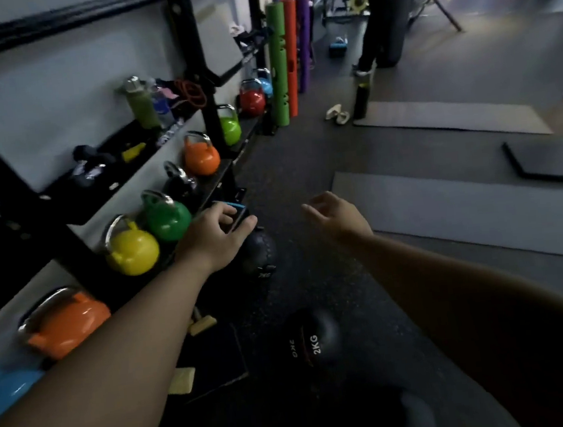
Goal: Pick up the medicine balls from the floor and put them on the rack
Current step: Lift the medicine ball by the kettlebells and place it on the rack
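Note:
Three black medicine balls lie on the dark floor beside the rack [32,209]. The farthest medicine ball [260,253] sits just under my left hand [217,238], which hovers above it with fingers apart and holds nothing. The middle ball [314,335], marked 2KG, lies nearer to me between my forearms. The nearest ball [418,418] is cut off at the bottom edge. My right hand [337,216] is stretched forward, open, to the right of the farthest ball and apart from it.
The rack's lowest shelf carries several coloured kettlebells, such as a yellow one [134,250] and a green one [167,217]. Bottles and dumbbells stand on the shelf above. Grey mats [461,203] cover the floor to the right. A person [381,14] stands farther back.

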`<state>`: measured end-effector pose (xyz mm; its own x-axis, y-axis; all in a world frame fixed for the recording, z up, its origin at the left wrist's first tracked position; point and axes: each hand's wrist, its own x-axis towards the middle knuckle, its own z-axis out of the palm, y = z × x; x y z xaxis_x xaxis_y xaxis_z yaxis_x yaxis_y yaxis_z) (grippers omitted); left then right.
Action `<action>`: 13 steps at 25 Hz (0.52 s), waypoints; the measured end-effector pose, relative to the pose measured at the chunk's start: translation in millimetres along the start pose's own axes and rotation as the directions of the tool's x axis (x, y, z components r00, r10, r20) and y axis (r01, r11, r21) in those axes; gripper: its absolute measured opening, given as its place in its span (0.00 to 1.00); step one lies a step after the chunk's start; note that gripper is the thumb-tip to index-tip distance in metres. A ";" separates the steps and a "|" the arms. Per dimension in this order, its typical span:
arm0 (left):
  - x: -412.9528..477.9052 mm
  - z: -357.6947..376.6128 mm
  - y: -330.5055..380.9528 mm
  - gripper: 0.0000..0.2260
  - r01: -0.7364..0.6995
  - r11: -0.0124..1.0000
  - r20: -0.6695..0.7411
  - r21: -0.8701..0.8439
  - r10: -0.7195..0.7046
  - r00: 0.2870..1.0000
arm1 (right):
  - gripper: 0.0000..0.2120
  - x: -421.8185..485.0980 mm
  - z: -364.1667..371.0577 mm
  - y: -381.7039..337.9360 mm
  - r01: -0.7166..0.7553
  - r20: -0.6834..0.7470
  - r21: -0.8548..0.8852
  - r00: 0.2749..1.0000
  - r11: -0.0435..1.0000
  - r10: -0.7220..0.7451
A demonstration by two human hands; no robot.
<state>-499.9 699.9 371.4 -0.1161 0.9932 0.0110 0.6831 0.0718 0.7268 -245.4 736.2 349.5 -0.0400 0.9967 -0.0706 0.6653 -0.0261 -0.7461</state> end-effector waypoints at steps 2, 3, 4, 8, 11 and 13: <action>41.3 46.0 -15.4 0.25 0.019 1.000 0.072 -0.021 -0.018 0.997 | 0.29 32.8 12.2 38.5 -0.077 -0.018 0.009 0.997 0.997 0.077; 57.9 68.7 -25.8 0.26 0.029 0.999 0.121 -0.013 -0.028 0.992 | 0.29 47.5 21.6 60.9 -0.112 -0.021 0.005 0.994 0.994 0.112; 75.2 93.2 -38.7 0.27 0.039 0.999 0.169 -0.003 -0.038 0.985 | 0.29 63.2 33.6 85.9 -0.150 -0.018 -0.001 0.989 0.989 0.150; 141.5 199.0 -105.8 0.30 0.103 0.993 0.289 0.060 -0.116 0.950 | 0.30 125.5 98.3 197.6 -0.264 0.063 -0.040 0.962 0.964 0.266; 179.2 294.3 -169.6 0.34 0.196 0.978 0.316 0.072 -0.209 0.925 | 0.31 174.1 165.0 286.6 -0.290 0.117 -0.106 0.946 0.951 0.302; 195.8 360.4 -216.2 0.32 0.255 0.965 0.320 0.066 -0.263 0.910 | 0.32 200.4 213.9 348.0 -0.302 0.154 -0.130 0.935 0.945 0.320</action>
<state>-410.4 911.9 -31.1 -0.0545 0.9144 -0.4011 0.6770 0.3291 0.6583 -181.4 910.4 -65.9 0.0603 0.9116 -0.4067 0.7375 -0.3153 -0.5973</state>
